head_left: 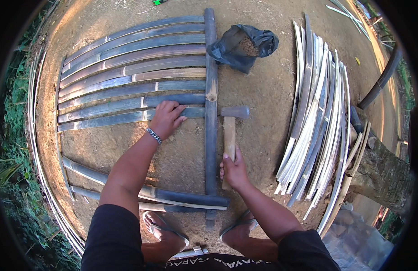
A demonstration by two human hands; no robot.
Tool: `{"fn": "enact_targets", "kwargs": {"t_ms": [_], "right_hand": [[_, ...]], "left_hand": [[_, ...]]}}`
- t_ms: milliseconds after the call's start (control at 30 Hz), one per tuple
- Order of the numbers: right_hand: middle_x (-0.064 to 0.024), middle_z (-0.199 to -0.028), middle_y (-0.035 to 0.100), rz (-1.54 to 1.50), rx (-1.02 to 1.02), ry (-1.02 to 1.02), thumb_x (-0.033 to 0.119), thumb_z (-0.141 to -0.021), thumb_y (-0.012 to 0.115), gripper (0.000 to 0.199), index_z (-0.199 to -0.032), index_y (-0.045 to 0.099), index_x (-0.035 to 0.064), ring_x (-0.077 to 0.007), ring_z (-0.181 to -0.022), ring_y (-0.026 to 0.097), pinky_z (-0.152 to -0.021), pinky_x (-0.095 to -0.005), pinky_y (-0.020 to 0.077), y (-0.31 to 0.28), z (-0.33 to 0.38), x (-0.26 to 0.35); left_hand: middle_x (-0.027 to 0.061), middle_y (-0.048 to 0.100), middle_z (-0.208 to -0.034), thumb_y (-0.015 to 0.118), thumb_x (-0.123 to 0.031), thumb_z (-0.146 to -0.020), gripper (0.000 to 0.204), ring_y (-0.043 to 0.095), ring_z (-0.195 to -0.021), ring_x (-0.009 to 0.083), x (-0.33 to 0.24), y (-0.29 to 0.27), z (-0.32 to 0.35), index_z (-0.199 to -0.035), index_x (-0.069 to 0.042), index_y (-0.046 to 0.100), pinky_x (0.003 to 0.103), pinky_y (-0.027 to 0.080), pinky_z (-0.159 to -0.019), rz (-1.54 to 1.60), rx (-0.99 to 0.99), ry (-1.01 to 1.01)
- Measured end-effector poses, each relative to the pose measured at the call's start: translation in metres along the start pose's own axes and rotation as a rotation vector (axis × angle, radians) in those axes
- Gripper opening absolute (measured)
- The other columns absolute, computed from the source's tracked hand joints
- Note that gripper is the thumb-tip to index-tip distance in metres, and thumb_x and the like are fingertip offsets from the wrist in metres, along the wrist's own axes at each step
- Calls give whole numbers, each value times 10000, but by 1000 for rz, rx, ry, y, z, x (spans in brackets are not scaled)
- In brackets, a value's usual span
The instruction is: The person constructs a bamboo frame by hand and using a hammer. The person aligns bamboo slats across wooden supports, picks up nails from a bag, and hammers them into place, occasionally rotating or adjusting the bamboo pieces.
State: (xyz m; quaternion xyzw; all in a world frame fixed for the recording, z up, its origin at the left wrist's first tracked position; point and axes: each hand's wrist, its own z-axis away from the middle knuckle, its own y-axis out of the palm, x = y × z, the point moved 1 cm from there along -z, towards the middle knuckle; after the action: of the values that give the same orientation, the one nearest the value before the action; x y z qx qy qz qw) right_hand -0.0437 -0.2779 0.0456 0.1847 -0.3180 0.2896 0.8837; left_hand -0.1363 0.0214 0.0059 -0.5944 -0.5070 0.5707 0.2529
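My left hand (166, 118), with a metal bracelet at the wrist, presses flat on the lowest bamboo slats (127, 118) of a row laid side by side on bare earth. The slats butt against a long upright bamboo crosspiece (211, 113). My right hand (234, 170) grips the wooden handle of a hammer (229, 131), whose metal head lies on the ground just right of the crosspiece. Loose split bamboo pieces (172, 196) lie across in front of my sandalled feet (166, 232).
A dark plastic bag (243, 45) holding small rusty items sits at the top beside the crosspiece. A thick pile of split bamboo strips (315, 122) lies to the right. A tree trunk (380, 174) stands at the far right; thin strips and greenery line the left edge.
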Motion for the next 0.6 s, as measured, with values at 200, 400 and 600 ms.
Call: {"fn": "enact_targets", "kwargs": {"t_ms": [200,400,600], "right_hand": [[-54,-806,566,5,-2,-37,169,-1087,521,579,-1595,242,153,-137,-579,549,-526,-305,502,1,-4,-6],[-29,-809,547,47,-1,-30,175,-1088,527,679,-1651,147,165,-109,-589,526,-532,-282,500,1,-7,-11],[-142,-954,677,413,-97,-131,189,-1068,552,653,-1637,238,124,-199,-683,660,-609,-348,558,-26,-7,-7]], "left_hand": [[96,600,-1171,788,-277,-859,444,543,-1140,306,0,3,1,-1245,-83,687,489,413,-1019,2,27,-53],[140,280,-1678,652,-816,-764,1022,206,-1562,365,-39,8,-10,-1564,-212,453,674,120,-1213,-282,117,-259],[135,99,-1744,616,-954,-631,1260,42,-1610,356,-77,6,-34,-1654,-305,268,758,1,-1185,-238,390,-375]]}}
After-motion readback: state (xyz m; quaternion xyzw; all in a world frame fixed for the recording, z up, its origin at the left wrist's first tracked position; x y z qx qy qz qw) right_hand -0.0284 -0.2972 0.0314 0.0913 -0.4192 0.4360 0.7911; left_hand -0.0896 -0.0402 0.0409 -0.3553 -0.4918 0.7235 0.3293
